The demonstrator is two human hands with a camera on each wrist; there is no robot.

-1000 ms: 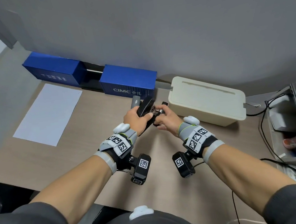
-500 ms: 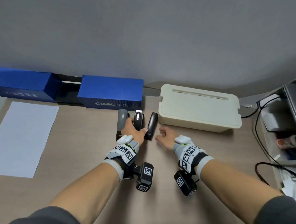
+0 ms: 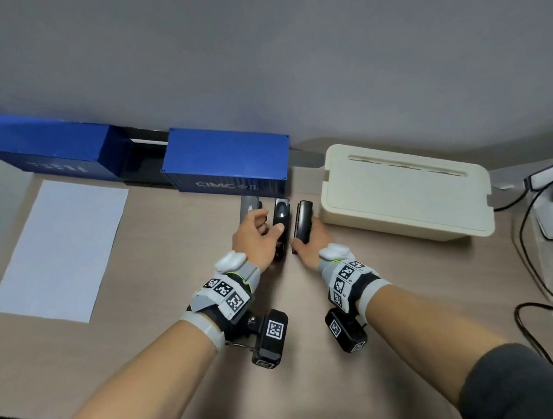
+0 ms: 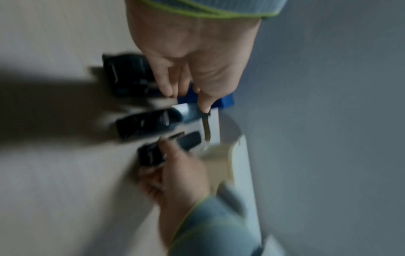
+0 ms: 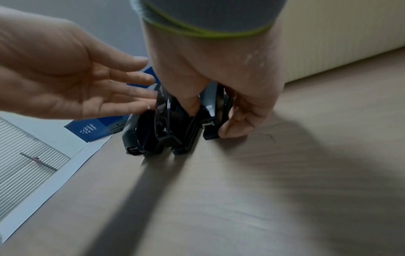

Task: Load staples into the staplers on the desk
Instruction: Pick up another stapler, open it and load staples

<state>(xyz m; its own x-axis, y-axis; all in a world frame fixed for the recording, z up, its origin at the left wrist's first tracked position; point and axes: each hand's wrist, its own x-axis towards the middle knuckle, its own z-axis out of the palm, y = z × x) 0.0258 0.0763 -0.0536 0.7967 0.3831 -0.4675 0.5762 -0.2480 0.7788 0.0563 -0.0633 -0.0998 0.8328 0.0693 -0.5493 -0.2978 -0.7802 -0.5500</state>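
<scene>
From the head camera, three staplers stand side by side on the desk point(image 3: 146, 340) just in front of a blue container box point(image 3: 226, 161): a grey stapler point(image 3: 248, 205), a middle black stapler point(image 3: 281, 214) under the thumb of the left hand point(image 3: 254, 240), and a right black stapler point(image 3: 303, 220) gripped by the right hand point(image 3: 309, 245), with a cream box point(image 3: 401, 190) just beside it and a paper sheet point(image 3: 59, 250) well to the left. The left wrist view is blurred, showing loosely extended fingers above the staplers. In the right wrist view, the right hand's thumb and fingers pinch the right black stapler on the desk, while the left hand is spread flat-fingered beside the others.
</scene>
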